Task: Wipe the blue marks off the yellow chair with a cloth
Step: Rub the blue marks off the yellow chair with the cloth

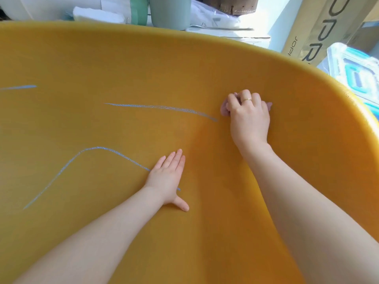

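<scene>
The yellow chair (127, 64) fills almost the whole view. Three blue marks cross its surface: a short one (19, 87) at the far left, a long one (162, 107) in the middle, and a curved one (86, 155) lower down. My right hand (249, 117) grips a small pinkish cloth (224, 108) bunched under its curled fingers, just right of the long mark's right end. My left hand (169, 175) lies flat on the chair with straight fingers, covering part of the curved mark.
Beyond the chair's far rim stand a grey-green container (171, 12), white packaging (96, 14) and a cardboard box (326, 27) with dark lettering. A blue-and-white plastic item (354, 72) lies past the rim at the right.
</scene>
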`<state>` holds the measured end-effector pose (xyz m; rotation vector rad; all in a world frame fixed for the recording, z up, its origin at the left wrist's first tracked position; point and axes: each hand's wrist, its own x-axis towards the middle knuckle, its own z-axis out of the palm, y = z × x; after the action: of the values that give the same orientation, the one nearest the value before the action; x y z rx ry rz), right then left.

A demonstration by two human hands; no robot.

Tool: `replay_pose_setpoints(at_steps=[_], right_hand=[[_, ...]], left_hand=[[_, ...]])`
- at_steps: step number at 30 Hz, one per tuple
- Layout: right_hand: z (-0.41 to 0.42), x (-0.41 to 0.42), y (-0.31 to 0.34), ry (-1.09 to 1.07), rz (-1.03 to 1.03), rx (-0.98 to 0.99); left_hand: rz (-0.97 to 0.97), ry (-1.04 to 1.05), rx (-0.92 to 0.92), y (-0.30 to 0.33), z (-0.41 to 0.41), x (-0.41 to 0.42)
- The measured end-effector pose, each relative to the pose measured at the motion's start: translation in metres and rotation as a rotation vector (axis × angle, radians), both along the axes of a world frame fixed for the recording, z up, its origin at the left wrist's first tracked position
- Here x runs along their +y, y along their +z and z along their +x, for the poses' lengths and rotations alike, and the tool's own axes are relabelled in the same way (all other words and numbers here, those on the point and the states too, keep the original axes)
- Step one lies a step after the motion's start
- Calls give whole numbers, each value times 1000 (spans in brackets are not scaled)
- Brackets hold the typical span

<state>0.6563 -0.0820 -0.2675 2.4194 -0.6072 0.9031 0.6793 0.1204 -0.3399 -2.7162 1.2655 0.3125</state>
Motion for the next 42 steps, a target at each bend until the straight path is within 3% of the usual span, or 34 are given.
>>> replay_pose_setpoints(at_steps=[4, 7, 9, 13, 18, 23, 26, 31, 37, 42], right_hand=[[9, 8, -18, -9, -8, -92], [-1, 29, -53, 192, 104, -118], [-12, 51, -77, 305, 216, -72], [-32, 89, -106, 297, 326, 37], [-48, 92, -100, 329, 268, 162], [-40, 41, -36, 144, 178, 46], [-36, 29, -15, 31, 227, -40], [-31, 74, -56, 6, 557, -14], [-35, 156, -109, 48, 603, 89], [-54, 154, -102, -41, 538, 245]], left_hand=[[-50, -12, 22, -7, 4, 4], [-90, -21, 47, -11, 6, 8], [-107, -31, 62, -12, 8, 9], [-121, -89, 54, -5, 25, 17], [54, -108, -61, 6, 41, 31], [111, -116, -97, 7, 43, 29], [93, -116, -91, 5, 45, 31], [66, -124, -71, 0, 49, 32], [42, -148, -64, -3, 52, 34], [52, -145, -40, -4, 52, 37]])
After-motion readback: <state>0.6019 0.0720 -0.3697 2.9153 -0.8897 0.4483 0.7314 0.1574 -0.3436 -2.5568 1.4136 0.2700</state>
